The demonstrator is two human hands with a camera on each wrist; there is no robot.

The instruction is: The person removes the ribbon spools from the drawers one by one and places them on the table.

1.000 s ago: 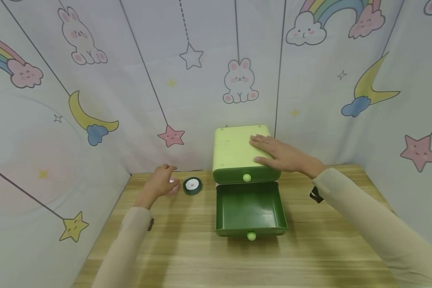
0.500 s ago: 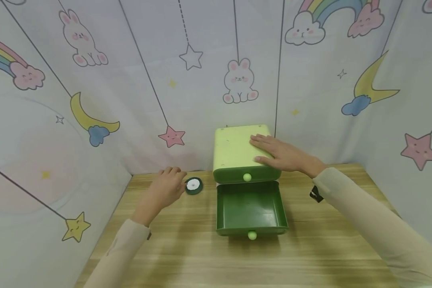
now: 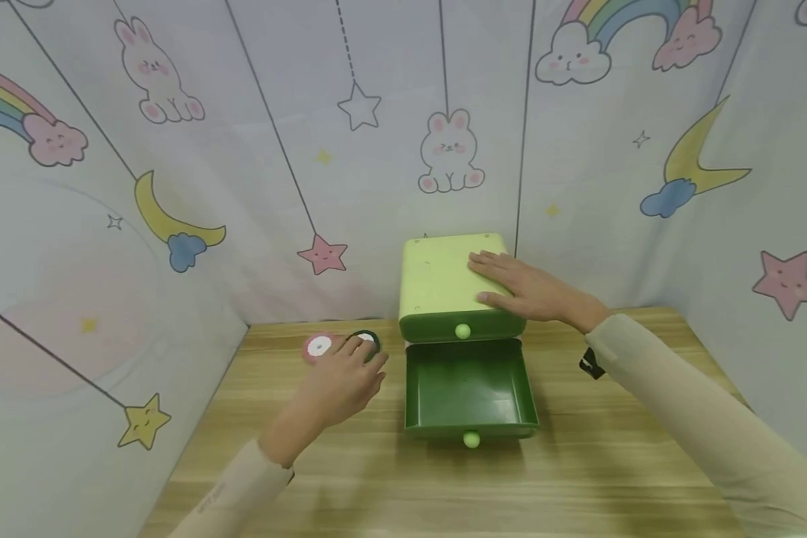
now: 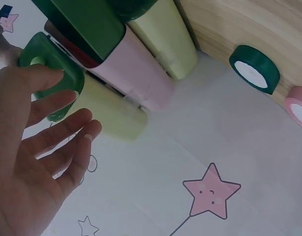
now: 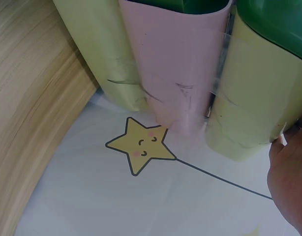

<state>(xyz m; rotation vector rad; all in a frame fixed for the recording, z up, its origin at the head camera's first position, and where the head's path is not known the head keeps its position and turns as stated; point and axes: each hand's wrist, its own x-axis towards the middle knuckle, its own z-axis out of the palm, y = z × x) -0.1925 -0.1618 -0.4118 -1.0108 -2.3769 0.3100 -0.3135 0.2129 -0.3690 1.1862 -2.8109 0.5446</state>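
In the head view my left hand [image 3: 341,381] hangs in front of a dark green ribbon roll [image 3: 371,338], hiding part of it. Left of that roll lies a pink ribbon roll [image 3: 319,347]. The left wrist view shows the same hand with loosely bent fingers [image 4: 67,130] and nothing in them. My right hand [image 3: 527,291] lies flat on the pale green top of a small drawer cabinet [image 3: 444,273]. Its lower dark green drawer [image 3: 471,388] is pulled out, and no item shows inside. The upper drawer [image 3: 430,326] is closed.
All this stands on a wood-grain table [image 3: 376,486]. A patterned cloth [image 3: 376,187] with bunnies and stars hangs behind and along both sides. The wrist views show pink casing [image 5: 175,64] between the cabinet's pale green sections.
My left hand has moved right and nearer to me, from over the pink ribbon roll to in front of the green one. The pink roll has come into sight. My right hand stays put.
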